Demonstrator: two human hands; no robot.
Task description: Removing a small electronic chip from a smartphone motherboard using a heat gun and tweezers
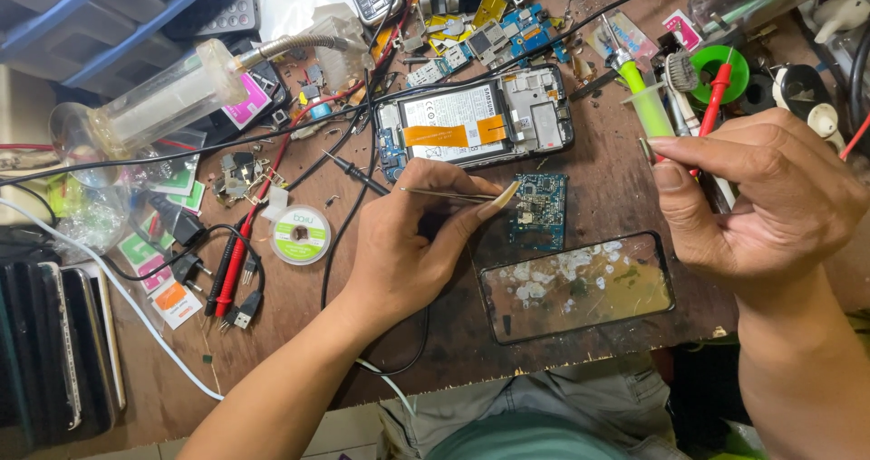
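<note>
**Two hands working on a little phone board**

Two bare hands are busy over a messy brown bench (299, 333). In the middle of the frame, the left hand (399, 261) is pinching thin metal tweezers (444, 193) between thumb & fingers. The tweezer tips are pointing right, reaching the top left edge of a small blue circuit board (540, 208). That board is lying flat on the bench, just under an opened phone (476, 120) w/ its back off, and just above a cracked glass screen panel (576, 285).

At the right of the frame, the right hand (761, 197) is curled up, fingers closed round a thin tool handle. I can't tell exactly which tool; a green-handled one (645, 97) and a red probe (714, 93) are both poking up behind the thumb.

Step in hand, as I judge it: picking at or steadying a tiny part on the board w/ the tweezers. The next move probably needs a very steady left hand, tips kept on the board edge, and the right-hand tool brought in slowly w/o knocking the board.

Other stuff around: a roll of solder wick (300, 234) center left, red & black test leads (231, 261) lower left, a clear plastic bottle (163, 97) upper left, a green tape roll (725, 70) upper right.
</note>
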